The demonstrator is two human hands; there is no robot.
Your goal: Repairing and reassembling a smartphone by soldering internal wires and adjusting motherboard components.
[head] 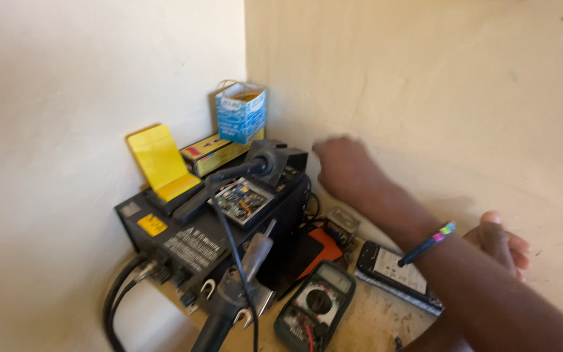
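My left hand (345,168) reaches across to the back of a black soldering station (184,244) in the wall corner. It is blurred, its fingers are curled and its palm is turned away. It hovers just right of the station's black iron holder (270,160). My right hand (504,240) shows behind the left forearm. A blue pen (426,246) with a coloured end lies across that forearm and seems held by the right hand. A small circuit board (241,201) rests on top of the station.
A green multimeter (315,305) and an opened phone (395,272) lie on the table beside an orange pad (326,246). A hot-air handle (226,306) sticks out in front. A yellow stand (159,161), a yellow box (213,153) and a blue carton (241,112) fill the corner.
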